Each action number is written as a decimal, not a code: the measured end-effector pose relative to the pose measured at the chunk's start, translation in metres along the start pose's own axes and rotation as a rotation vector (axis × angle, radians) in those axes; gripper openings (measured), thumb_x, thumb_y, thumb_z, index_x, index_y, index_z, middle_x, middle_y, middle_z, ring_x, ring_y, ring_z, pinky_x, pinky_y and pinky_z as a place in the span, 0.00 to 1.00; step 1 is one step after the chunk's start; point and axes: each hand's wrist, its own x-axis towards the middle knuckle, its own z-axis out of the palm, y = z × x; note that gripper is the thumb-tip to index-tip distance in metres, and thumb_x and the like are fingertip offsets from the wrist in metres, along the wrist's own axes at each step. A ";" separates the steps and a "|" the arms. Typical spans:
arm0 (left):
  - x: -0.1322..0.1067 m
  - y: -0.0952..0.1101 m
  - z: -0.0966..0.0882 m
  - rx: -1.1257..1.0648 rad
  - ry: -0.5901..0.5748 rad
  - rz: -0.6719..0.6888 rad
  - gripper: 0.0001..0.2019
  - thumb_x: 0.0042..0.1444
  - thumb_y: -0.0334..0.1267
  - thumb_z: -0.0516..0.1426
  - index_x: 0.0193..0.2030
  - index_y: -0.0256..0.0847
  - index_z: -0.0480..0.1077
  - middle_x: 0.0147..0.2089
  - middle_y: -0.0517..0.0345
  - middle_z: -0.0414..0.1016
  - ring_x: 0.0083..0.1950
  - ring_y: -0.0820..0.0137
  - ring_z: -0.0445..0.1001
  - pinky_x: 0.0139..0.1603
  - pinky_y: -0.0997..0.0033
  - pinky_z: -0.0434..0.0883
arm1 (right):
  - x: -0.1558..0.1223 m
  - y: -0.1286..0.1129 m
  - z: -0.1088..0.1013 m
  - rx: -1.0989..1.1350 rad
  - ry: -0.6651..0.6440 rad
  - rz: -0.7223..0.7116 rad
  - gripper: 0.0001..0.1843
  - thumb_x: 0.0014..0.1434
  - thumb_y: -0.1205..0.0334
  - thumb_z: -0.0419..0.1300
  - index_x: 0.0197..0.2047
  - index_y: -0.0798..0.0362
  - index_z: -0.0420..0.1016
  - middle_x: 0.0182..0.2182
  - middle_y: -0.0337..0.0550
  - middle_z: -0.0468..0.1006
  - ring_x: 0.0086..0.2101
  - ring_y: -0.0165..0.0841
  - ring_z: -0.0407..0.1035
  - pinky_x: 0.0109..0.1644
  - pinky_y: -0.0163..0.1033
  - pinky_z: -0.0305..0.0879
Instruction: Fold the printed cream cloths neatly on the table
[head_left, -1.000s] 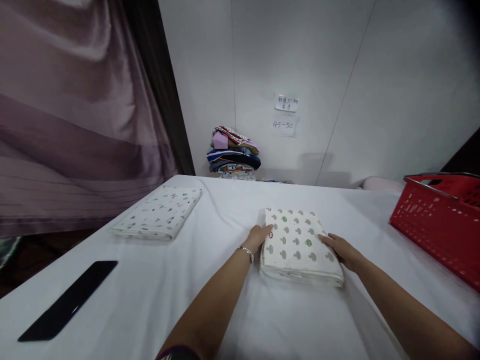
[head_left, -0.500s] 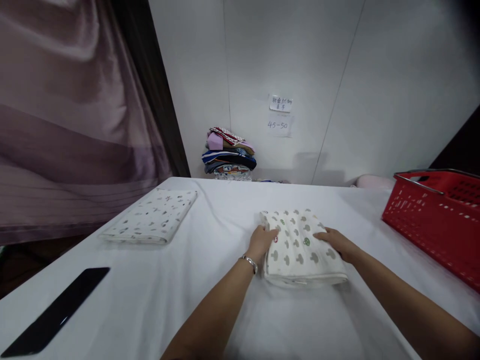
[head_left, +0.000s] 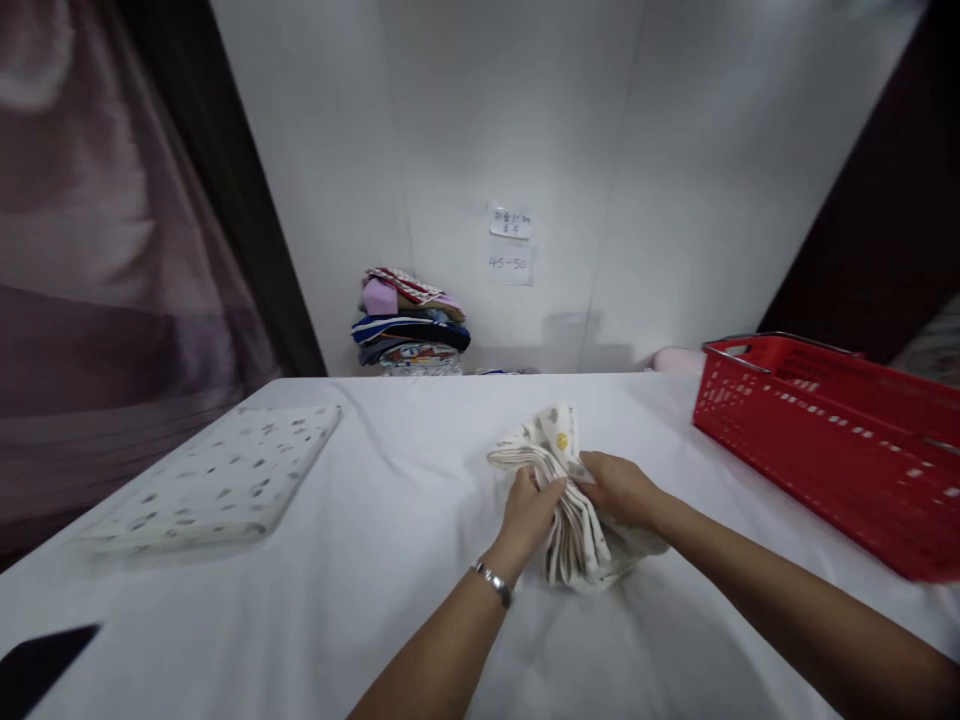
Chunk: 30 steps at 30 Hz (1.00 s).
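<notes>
A folded white cloth with a mushroom print [head_left: 559, 470] is gathered up between both hands in the middle of the white table [head_left: 337, 580]. My left hand [head_left: 529, 515], with a bracelet at the wrist, grips its left side with curled fingers. My right hand [head_left: 619, 490] clasps its right side. The cloth is bunched and lifted on edge, its folded layers showing.
A second folded patterned cloth [head_left: 217, 480] lies at the table's left. A red plastic basket [head_left: 817, 430] stands at the right. A stack of folded fabrics [head_left: 409, 320] sits at the wall behind. A black phone [head_left: 37, 665] shows at the bottom left corner.
The mushroom cloth lay flat with a hand at each side; now both hands have closed on it and bunched it up off the table. The view has swung to the right.
</notes>
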 end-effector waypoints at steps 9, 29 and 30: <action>-0.031 0.023 0.006 -0.438 -0.320 -0.117 0.24 0.43 0.52 0.62 0.44 0.41 0.66 0.49 0.52 0.73 0.46 0.63 0.75 0.43 0.66 0.72 | -0.020 0.008 -0.047 0.274 -0.251 0.099 0.40 0.46 0.34 0.57 0.53 0.56 0.67 0.47 0.52 0.74 0.45 0.44 0.69 0.47 0.44 0.64; -0.033 -0.025 0.045 -0.186 -0.344 -0.117 0.33 0.36 0.59 0.63 0.47 0.40 0.68 0.40 0.49 0.76 0.39 0.59 0.75 0.36 0.64 0.72 | -0.071 0.052 -0.060 0.234 -0.032 0.216 0.34 0.43 0.58 0.61 0.56 0.52 0.65 0.44 0.45 0.76 0.42 0.40 0.70 0.41 0.37 0.64; -0.031 -0.036 0.044 -0.127 -0.355 -0.111 0.31 0.36 0.59 0.62 0.44 0.39 0.70 0.39 0.49 0.76 0.38 0.60 0.75 0.36 0.66 0.72 | -0.075 0.060 -0.070 0.190 0.042 0.188 0.37 0.43 0.60 0.60 0.58 0.52 0.62 0.47 0.47 0.74 0.44 0.41 0.69 0.44 0.38 0.64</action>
